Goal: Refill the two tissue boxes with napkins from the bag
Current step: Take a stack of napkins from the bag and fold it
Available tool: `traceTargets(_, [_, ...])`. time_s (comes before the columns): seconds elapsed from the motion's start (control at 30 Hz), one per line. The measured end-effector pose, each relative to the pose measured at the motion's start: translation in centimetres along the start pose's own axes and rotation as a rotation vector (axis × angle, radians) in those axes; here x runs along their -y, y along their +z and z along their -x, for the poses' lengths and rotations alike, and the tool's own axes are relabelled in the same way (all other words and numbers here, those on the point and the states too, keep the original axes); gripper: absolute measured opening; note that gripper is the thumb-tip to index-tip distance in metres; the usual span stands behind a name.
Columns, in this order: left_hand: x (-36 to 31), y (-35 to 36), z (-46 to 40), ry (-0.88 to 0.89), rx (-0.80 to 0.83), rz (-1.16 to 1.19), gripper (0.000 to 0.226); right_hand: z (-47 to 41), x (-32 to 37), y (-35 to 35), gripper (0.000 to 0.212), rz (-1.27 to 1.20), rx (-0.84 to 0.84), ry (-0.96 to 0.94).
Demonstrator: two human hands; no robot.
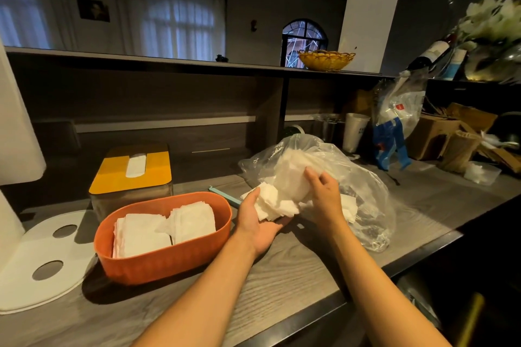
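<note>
Near front edge: bare wood-grain countertop [282,276] strip runs between the orange box and the dark metal lip; both forearms cross it.
Right edge: counter cuts off diagonally, dark drop beyond; bag overhangs close to it.
Left edge: white round base [42,256] with two holes takes the corner, touching nothing orange.
Back: shelf unit rises behind; yellow wicker basket [326,59] on top shelf, curtained windows beyond, dim room.
Back right corner: crowded with a paper cup [355,132], cardboard boxes [434,132], wine bottle [431,55], white flowers [493,17].
Orange box [160,236]: lidless oval tub, centre-left, two stacks of white napkins inside, side by side.
Yellow-lid box [131,175]: behind orange one, just beside it, lid on, one napkin poking through the slot.
Bag [338,186]: clear plastic, lying right of centre, mouth toward the person, napkins visible inside.
Napkin bundle [276,205]: at bag mouth, partly out.
Left hand [259,220]: palm up, cupping bundle from below, fingers curled around it.
Right hand [321,194]: on top of the bundle at the bag mouth, fingers bent, grasping napkins.
</note>
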State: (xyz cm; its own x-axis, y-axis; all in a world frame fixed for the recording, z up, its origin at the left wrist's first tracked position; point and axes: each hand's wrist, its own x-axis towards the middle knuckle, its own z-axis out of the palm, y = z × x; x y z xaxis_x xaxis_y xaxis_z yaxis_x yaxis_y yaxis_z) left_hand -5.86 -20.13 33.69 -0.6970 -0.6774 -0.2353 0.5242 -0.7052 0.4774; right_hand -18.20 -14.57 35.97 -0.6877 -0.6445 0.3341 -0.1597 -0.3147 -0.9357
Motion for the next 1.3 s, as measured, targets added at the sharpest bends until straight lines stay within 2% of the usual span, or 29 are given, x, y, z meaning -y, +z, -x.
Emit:
traceTargets(0.1, [0.0,0.3,0.4,-0.016,-0.003,-0.051,0.033,-0.7,0.2,-0.1,0.023,-0.044,-0.116,0.006])
traceTargets(0.23, [-0.3,0.3,0.4,-0.032,0.008,0.006,0.037,-2.0,1.7,0.5,0.023,0.035,-0.198,0.008])
traceTargets(0.37, [-0.2,0.6,0.6,-0.032,-0.018,0.06,0.03,-3.0,5.8,0.8,0.015,-0.003,-0.195,-0.061])
traceTargets(0.47, [-0.2,0.5,0.7,-0.028,-0.033,0.034,0.026,-3.2,7.2,0.9,0.013,-0.05,-0.1,-0.006])
traceTargets(0.57, [-0.4,0.5,0.7,-0.006,-0.041,0.029,0.031,-3.3,6.2,0.6,0.015,0.254,-0.045,0.069])
traceTargets(0.63, [-0.5,0.6,0.9,0.001,-0.075,0.042,0.028,-3.9,5.2,0.1,0.018,0.414,-0.085,0.046])
traceTargets(0.77, [-0.5,0.5,0.9,0.004,-0.108,-0.002,0.034,-4.6,3.8,-0.8,0.027,0.562,-0.182,-0.099])
traceTargets(0.87, [-0.5,0.8,1.1,0.054,-0.077,-0.041,0.038,-3.7,2.1,-0.3,0.029,0.597,-0.079,-0.157])
traceTargets(0.93, [-0.5,1.1,1.2,0.103,-0.073,-0.058,0.041,-2.7,1.2,0.2,0.031,0.578,-0.01,-0.143])
traceTargets(1.03, [-0.4,1.3,0.9,0.144,-0.153,-0.117,0.041,-1.4,0.6,0.8,0.027,0.434,0.015,-0.16])
traceTargets(1.17, [-0.8,1.8,1.2,0.115,-0.138,-0.081,0.029,0.5,-0.1,1.3,0.015,0.287,0.139,-0.158])
traceTargets(1.3, [-1.0,1.8,1.3,0.08,-0.124,-0.121,0.016,0.8,0.3,0.6,0.014,0.169,0.156,-0.159])
